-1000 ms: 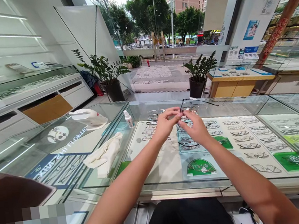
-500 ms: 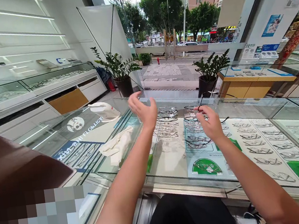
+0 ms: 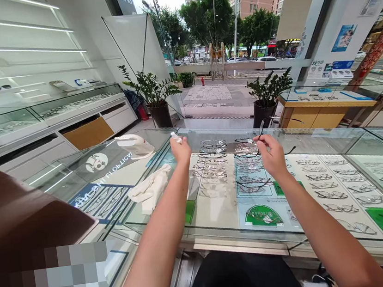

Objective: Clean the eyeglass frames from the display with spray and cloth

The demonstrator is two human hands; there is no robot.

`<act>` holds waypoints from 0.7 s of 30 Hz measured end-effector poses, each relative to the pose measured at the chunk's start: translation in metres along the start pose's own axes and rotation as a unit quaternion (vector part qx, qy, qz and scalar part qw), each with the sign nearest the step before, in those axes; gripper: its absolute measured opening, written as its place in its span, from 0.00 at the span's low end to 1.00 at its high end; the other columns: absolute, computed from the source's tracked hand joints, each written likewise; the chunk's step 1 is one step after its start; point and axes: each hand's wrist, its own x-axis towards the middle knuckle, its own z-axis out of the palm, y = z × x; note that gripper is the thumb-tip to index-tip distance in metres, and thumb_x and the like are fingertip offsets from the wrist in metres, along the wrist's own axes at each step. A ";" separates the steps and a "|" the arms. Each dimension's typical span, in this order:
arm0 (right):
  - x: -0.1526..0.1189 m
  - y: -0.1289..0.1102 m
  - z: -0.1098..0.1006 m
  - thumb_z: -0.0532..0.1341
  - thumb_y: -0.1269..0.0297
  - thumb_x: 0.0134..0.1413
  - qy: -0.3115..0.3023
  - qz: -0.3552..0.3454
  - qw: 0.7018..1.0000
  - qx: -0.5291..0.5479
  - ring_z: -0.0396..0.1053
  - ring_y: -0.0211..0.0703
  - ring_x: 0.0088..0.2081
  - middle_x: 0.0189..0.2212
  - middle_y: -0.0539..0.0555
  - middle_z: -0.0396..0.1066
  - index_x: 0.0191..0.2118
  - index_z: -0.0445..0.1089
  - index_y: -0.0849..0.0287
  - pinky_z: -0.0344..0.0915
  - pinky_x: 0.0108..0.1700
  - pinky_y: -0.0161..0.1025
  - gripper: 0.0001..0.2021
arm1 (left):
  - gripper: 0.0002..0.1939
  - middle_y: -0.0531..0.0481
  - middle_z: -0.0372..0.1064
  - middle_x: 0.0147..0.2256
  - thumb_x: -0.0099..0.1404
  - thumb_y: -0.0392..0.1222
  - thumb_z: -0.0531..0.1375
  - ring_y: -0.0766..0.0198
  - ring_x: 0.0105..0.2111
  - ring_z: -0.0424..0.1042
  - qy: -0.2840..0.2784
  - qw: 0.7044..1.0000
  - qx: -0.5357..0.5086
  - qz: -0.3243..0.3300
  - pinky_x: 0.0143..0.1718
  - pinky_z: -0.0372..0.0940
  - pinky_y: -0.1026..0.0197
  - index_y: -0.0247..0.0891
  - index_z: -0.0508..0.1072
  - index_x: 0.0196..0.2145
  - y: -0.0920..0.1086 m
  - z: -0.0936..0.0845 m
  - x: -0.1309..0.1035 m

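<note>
**Bottle in one hand, glasses in the other**

Just left of centre, the left hand (image 3: pixel 180 150) is closed around a small white dropper bottle (image 3: pixel 176 137), only its pale top showing above the fist. Right of centre, the right hand (image 3: pixel 271 154) pinches a thin black-rimmed pair of glasses (image 3: pixel 268 123) just above the glass surface (image 3: pixel 316 139). Judging by this, nothing is yet applied to the lenses. A crumpled white cloth (image 3: pixel 150 190) lies unused at centre left.
</note>
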 end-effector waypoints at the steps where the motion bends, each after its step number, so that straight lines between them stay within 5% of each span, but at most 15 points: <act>1: 0.000 0.001 0.000 0.56 0.57 0.68 0.002 0.004 1.000 0.011 0.73 0.52 0.47 0.45 0.57 0.77 0.42 0.75 0.54 0.69 0.51 0.49 0.11 | 0.12 0.45 0.70 0.40 0.66 0.45 0.63 0.54 0.45 0.72 -0.030 0.999 -0.023 0.021 0.46 0.67 0.54 0.40 0.71 0.46 0.008 0.002 -0.005; 3: 0.001 0.001 0.001 0.57 0.56 0.68 0.002 0.013 0.999 0.041 0.74 0.52 0.46 0.45 0.58 0.77 0.42 0.75 0.55 0.71 0.50 0.49 0.12 | 0.15 0.50 0.68 0.37 0.67 0.52 0.62 0.61 0.39 0.71 -0.121 0.987 -0.094 0.053 0.38 0.68 0.60 0.43 0.71 0.48 0.025 0.007 -0.020; 5: 0.001 0.000 0.001 0.57 0.56 0.67 -0.005 0.024 0.997 0.073 0.75 0.52 0.46 0.45 0.58 0.77 0.43 0.75 0.55 0.72 0.50 0.49 0.12 | 0.23 0.53 0.65 0.35 0.65 0.56 0.65 0.64 0.35 0.68 -0.286 0.924 -0.246 0.058 0.31 0.65 0.64 0.47 0.67 0.53 0.041 0.010 -0.042; 7: 0.001 -0.003 0.002 0.58 0.56 0.67 -0.018 0.034 0.994 0.099 0.76 0.52 0.46 0.46 0.58 0.77 0.44 0.75 0.55 0.72 0.50 0.48 0.11 | 0.28 0.54 0.63 0.34 0.61 0.59 0.69 0.65 0.31 0.65 -0.393 0.857 -0.333 0.029 0.24 0.58 0.67 0.49 0.65 0.53 0.055 0.011 -0.066; 11: 0.000 -0.013 0.002 0.58 0.55 0.66 -0.055 0.059 0.985 0.153 0.76 0.51 0.47 0.45 0.58 0.77 0.43 0.75 0.55 0.71 0.51 0.48 0.11 | 0.23 0.54 0.58 0.29 0.57 0.55 0.72 0.66 0.27 0.61 -0.509 0.768 -0.384 -0.065 0.21 0.51 0.69 0.43 0.68 0.41 0.070 0.004 -0.097; 14: -0.003 -0.023 0.004 0.58 0.56 0.67 -0.103 0.077 0.971 0.201 0.75 0.49 0.46 0.43 0.55 0.76 0.43 0.75 0.55 0.69 0.52 0.47 0.11 | 0.25 0.53 0.55 0.26 0.60 0.65 0.65 0.65 0.26 0.60 -0.581 0.701 -0.400 -0.105 0.21 0.55 0.65 0.39 0.67 0.30 0.074 -0.003 -0.102; 17: -0.006 -0.030 0.006 0.59 0.54 0.67 -0.152 0.099 0.951 0.249 0.74 0.47 0.45 0.43 0.54 0.76 0.39 0.74 0.54 0.69 0.52 0.45 0.11 | 0.36 0.52 0.53 0.22 0.62 0.78 0.52 0.64 0.24 0.59 -0.610 0.676 -0.399 -0.109 0.21 0.56 0.63 0.39 0.62 0.22 0.075 -0.006 -0.099; 21: -0.008 -0.036 0.008 0.62 0.51 0.65 -0.200 0.132 0.917 0.320 0.74 0.46 0.44 0.42 0.53 0.75 0.36 0.73 0.55 0.69 0.51 0.45 0.13 | 0.40 0.53 0.49 0.18 0.62 0.81 0.46 0.65 0.20 0.56 -0.605 0.699 -0.372 -0.080 0.19 0.52 0.63 0.40 0.60 0.18 0.072 -0.002 -0.100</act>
